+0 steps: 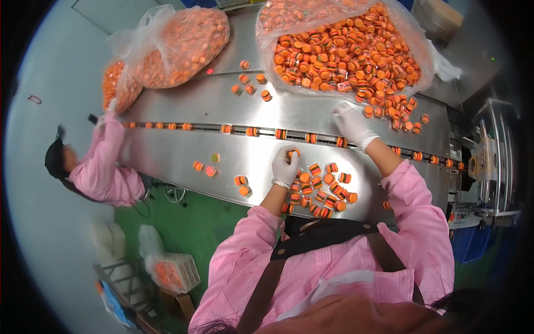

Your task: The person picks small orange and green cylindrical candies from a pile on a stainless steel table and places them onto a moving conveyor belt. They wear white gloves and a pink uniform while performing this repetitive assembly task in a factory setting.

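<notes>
My left hand (284,166), in a white glove, is closed on a small burger-shaped candy (293,153) at the near side of the conveyor track. Beside that hand lies a loose group of orange, red and green burger-shaped candies (321,195), apparently in clear wrappers. My right hand (352,124), also gloved, hovers at the far side of the track with its fingers loosely apart, and no candy shows in it. Just beyond it, candies (397,114) spill from a large open clear bag (266,47). Single candies (281,134) sit spaced along the conveyor track (208,129).
More full clear bags (186,47) lie at the far left. A co-worker (105,161) in pink reaches over the table's left end. Scattered candies (245,83) lie on the steel table (167,106). Machinery (489,161) stands at the right, and a white crate (181,273) is on the floor.
</notes>
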Motion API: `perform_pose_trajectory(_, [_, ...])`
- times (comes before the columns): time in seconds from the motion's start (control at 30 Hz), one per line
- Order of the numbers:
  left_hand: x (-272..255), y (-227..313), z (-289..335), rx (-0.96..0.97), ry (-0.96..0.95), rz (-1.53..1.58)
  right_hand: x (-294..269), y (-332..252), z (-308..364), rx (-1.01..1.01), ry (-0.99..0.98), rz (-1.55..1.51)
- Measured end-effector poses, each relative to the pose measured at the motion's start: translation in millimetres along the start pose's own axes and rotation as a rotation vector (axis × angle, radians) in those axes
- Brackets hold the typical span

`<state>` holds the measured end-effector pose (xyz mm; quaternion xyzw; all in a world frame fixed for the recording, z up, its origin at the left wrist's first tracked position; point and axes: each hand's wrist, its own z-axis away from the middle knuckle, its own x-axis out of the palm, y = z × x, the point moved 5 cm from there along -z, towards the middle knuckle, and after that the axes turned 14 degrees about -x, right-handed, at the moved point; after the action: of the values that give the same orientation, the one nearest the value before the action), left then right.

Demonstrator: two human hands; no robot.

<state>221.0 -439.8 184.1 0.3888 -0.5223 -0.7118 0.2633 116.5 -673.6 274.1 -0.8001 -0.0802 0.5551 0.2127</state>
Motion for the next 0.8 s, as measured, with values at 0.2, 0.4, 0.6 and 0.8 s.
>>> perform_pose_trajectory(0.2, [3.1, -1.8, -2.1, 0.017, -0.024, -0.005, -35.0, 60.5, 41.3, 0.124, -0.143, 0.300])
perform_pose_trajectory(0.4, [1.8, -2.7, -3.6, 0.017, -0.012, -0.044, -31.3, 74.3, 41.0, 0.234, -0.376, 0.352])
perform_pose_trajectory(0.6, [-2.0, 4.3, -0.9, 0.019, 0.012, -0.079, -46.6, 62.1, 47.6, 0.300, -0.283, 0.202])
perform_pose_trajectory(0.8, [3.6, -2.5, -2.2, 0.025, -0.002, -0.016, -13.0, 63.4, 110.3, 0.247, -0.223, -0.321])
